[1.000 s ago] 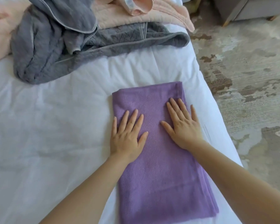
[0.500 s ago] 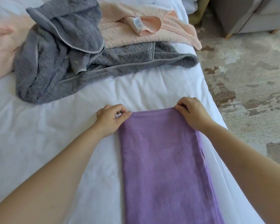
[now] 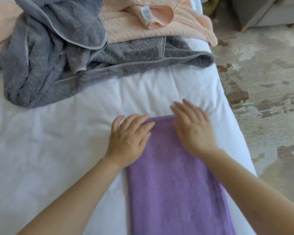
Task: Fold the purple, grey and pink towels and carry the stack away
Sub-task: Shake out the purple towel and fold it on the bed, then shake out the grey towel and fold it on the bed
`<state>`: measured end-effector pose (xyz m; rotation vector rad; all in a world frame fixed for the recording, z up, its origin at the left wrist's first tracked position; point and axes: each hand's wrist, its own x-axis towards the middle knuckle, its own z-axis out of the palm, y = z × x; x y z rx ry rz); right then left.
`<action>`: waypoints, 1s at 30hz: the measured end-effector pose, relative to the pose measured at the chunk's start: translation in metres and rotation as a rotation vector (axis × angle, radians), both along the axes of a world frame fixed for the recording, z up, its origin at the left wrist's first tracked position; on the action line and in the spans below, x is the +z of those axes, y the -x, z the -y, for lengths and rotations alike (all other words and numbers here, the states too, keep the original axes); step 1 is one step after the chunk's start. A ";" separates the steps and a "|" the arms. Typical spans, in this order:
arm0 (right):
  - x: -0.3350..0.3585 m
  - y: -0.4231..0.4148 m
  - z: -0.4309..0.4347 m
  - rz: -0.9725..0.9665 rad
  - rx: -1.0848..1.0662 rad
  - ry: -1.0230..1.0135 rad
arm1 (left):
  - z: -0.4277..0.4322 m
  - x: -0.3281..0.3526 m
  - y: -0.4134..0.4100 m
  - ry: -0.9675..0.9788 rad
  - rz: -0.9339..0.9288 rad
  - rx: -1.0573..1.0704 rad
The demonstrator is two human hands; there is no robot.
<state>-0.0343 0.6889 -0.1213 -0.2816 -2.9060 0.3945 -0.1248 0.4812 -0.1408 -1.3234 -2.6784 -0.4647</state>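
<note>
The purple towel (image 3: 173, 187) lies as a long folded strip on the white bed (image 3: 58, 150), running from the near edge up the middle right. My left hand (image 3: 127, 138) rests on its far left corner, fingers spread. My right hand (image 3: 192, 128) lies flat over its far right corner, fingers apart and blurred. Neither hand grips the cloth. The grey towel (image 3: 58, 65) sits crumpled at the far left of the bed. The pink towel (image 3: 151, 22) lies rumpled behind it.
The bed's right edge (image 3: 232, 133) runs close beside the purple towel. Beyond it is a worn patterned rug (image 3: 270, 82). A grey piece of furniture (image 3: 270, 12) stands at the far right corner.
Half a second ago both hands pinched the towel's far corners. Now the fingers have let go and lie spread flat over that far end.
</note>
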 end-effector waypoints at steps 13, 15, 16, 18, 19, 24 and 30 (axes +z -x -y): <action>-0.007 -0.014 0.014 0.160 -0.203 0.033 | 0.074 0.001 0.005 0.314 0.223 0.237; 0.004 -0.001 0.034 0.056 -0.209 0.140 | 0.119 0.011 0.018 0.329 0.291 0.394; 0.009 0.009 0.048 0.033 -0.189 0.198 | 0.143 0.015 0.026 0.355 0.324 0.482; 0.018 0.034 0.083 0.035 -0.123 0.279 | 0.194 0.020 0.047 0.403 0.375 0.659; 0.023 0.048 0.102 0.035 -0.097 0.307 | 0.219 0.023 0.059 0.428 0.403 0.741; 0.036 0.127 0.185 0.037 -0.065 0.380 | 0.310 0.031 0.135 0.582 0.597 0.923; 0.018 0.213 0.241 0.134 -0.195 0.286 | 0.348 -0.019 0.167 0.470 0.689 0.815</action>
